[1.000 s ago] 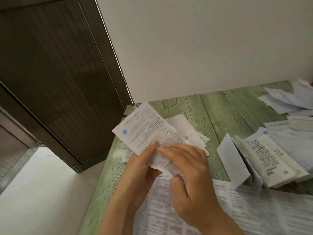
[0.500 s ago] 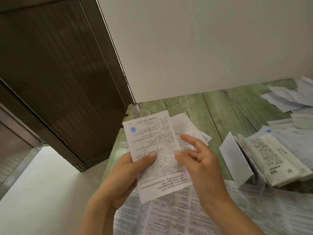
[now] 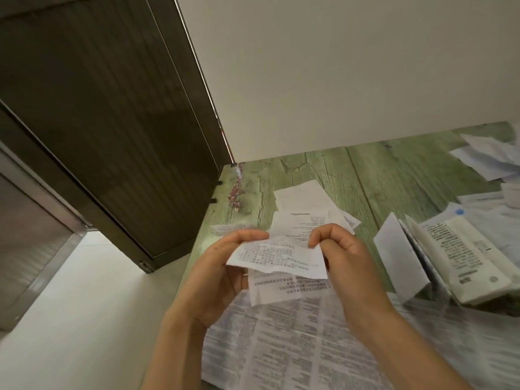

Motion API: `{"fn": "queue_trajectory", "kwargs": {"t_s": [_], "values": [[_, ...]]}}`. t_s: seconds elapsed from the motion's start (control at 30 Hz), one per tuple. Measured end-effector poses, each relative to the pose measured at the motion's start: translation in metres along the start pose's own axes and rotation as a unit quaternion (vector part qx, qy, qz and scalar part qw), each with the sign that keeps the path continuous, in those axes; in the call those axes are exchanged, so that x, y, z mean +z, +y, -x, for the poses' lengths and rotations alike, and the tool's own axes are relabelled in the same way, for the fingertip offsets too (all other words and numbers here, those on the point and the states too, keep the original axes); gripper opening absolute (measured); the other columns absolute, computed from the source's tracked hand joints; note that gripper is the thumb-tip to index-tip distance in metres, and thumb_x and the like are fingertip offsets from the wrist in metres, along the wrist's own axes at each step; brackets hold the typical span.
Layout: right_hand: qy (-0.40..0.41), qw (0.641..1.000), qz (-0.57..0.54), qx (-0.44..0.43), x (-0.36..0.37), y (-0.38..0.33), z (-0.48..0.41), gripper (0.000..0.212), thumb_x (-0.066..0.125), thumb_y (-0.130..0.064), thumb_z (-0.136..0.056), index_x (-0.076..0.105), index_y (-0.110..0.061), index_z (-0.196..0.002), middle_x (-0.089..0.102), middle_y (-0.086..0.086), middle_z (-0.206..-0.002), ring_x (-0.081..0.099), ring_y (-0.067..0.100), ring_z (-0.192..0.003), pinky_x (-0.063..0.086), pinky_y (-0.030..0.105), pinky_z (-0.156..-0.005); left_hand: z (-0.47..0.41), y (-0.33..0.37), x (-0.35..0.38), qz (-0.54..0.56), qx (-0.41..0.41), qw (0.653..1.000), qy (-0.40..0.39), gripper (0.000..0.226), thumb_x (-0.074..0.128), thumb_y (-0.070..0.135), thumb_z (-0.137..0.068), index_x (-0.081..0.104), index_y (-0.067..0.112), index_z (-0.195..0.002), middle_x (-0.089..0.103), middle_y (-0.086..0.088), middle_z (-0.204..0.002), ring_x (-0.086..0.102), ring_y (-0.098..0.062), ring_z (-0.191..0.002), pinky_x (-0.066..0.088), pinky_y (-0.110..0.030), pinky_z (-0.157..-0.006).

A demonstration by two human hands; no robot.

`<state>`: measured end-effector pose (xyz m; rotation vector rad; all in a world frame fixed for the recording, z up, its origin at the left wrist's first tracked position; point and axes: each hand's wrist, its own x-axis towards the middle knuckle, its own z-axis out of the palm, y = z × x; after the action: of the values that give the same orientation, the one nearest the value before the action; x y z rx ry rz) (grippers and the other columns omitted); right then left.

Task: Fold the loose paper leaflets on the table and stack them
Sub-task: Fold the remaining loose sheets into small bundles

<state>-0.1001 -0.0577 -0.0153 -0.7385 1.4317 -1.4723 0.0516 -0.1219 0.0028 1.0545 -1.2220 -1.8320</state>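
Nearest the camera, a big sheet [image 3: 295,347] lies flat on the table [image 3: 394,175]. Just above it the leaflet [image 3: 278,257] is held mid-air: L hand [image 3: 219,277] pinches its left end, R hand [image 3: 346,266] pinches its right end w/ curled fingers. It's doubled over, long axis left-right btwn the hands, fold edge up by the fingertips, so the crease prob. runs along that line; both hands equally near. Right: folded stack [image 3: 461,257]. Behind hands: flat leaflets [image 3: 304,198]. Far right: loose pile [image 3: 484,161]. No containers seen
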Motion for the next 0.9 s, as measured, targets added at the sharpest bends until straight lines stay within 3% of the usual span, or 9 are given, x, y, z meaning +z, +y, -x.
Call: {"fn": "queue_trajectory", "kwargs": {"t_s": [0.17,0.23,0.3,0.37,0.47,0.63,0.8,0.9], "values": [[-0.003,1.0,0.006,0.009,-0.003,-0.001,0.0,0.03,0.038,0.003,-0.089,0.054,-0.014,-0.069,0.036,0.002,-0.053,0.03,0.011,-0.047,0.026,0.02,-0.043,0.004,0.008,0.006,-0.014,0.004,1.0,-0.022,0.027,0.055,0.031,-0.087,0.075,0.015,-0.093,0.07,-0.019,-0.1,0.068,-0.03,-0.086,0.058,-0.038,-0.072],[-0.011,1.0,-0.011,0.015,-0.003,0.0,0.0,0.028,0.04,0.003,-0.089,0.055,-0.013,-0.071,0.042,0.002,-0.052,0.036,0.01,-0.046,0.031,0.02,-0.044,0.006,0.009,0.008,-0.051,0.011,0.999,0.011,0.03,0.053,0.036,-0.082,0.076,0.016,-0.082,0.072,-0.015,-0.094,0.07,-0.028,-0.083,0.058,-0.034,-0.068],[-0.031,0.998,-0.037,0.026,-0.002,-0.002,0.001,0.02,0.045,0.002,-0.09,0.058,-0.007,-0.078,0.058,0.012,-0.064,0.051,0.015,-0.055,0.04,0.02,-0.046,0.009,0.01,0.012,-0.09,0.018,0.996,0.022,0.031,0.052,0.038,-0.082,0.075,0.018,-0.076,0.073,-0.012,-0.091,0.071,-0.028,-0.083,0.058,-0.034,-0.069],[-0.044,0.997,-0.055,0.034,-0.001,-0.004,0.003,0.014,0.049,0.001,-0.09,0.062,-0.002,-0.087,0.071,0.012,-0.081,0.064,0.019,-0.064,0.047,0.022,-0.049,0.011,0.011,0.014,-0.121,0.031,0.992,0.028,0.027,0.055,0.035,-0.081,0.074,0.015,-0.079,0.074,-0.012,-0.091,0.071,-0.028,-0.082,0.059,-0.034,-0.069],[-0.05,0.995,-0.077,0.026,0.002,-0.006,0.005,0.017,0.053,-0.003,-0.091,0.068,-0.011,-0.091,0.074,0.0,-0.084,0.07,0.012,-0.071,0.051,0.019,-0.052,0.008,0.012,0.013,-0.16,0.016,0.986,0.039,0.032,0.058,0.034,-0.078,0.071,0.009,-0.093,0.074,-0.011,-0.09,0.072,-0.026,-0.079,0.06,-0.032,-0.067],[-0.026,0.997,-0.078,0.008,0.004,-0.002,0.003,0.014,0.059,-0.017,-0.09,0.069,-0.024,-0.097,0.074,-0.009,-0.09,0.07,0.009,-0.083,0.057,0.028,-0.073,0.001,0.023,0.015,-0.17,-0.017,0.985,-0.007,0.023,0.055,0.023,-0.089,0.071,0.007,-0.093,0.074,-0.012,-0.086,0.071,-0.019,-0.068,0.053,-0.021,-0.05],[-0.009,0.996,-0.088,0.019,0.002,-0.002,-0.002,0.017,0.057,-0.012,-0.092,0.07,-0.023,-0.095,0.074,-0.007,-0.088,0.071,0.012,-0.083,0.058,0.033,-0.073,-0.008,0.025,0.011,-0.204,-0.032,0.978,-0.032,0.02,0.053,0.011,-0.091,0.068,0.011,-0.104,0.074,-0.005,-0.098,0.071,-0.022,-0.089,0.059,-0.031,-0.074],[-0.034,0.993,-0.107,0.043,0.001,-0.002,-0.003,0.024,0.054,-0.001,-0.091,0.071,-0.018,-0.093,0.074,0.0,-0.091,0.07,0.019,-0.084,0.056,0.036,-0.074,-0.006,0.028,0.009,-0.192,-0.03,0.981,-0.023,0.021,0.05,0.002,-0.092,0.068,0.009,-0.101,0.074,-0.007,-0.098,0.07,-0.024,-0.09,0.058,-0.031,-0.075]]}}
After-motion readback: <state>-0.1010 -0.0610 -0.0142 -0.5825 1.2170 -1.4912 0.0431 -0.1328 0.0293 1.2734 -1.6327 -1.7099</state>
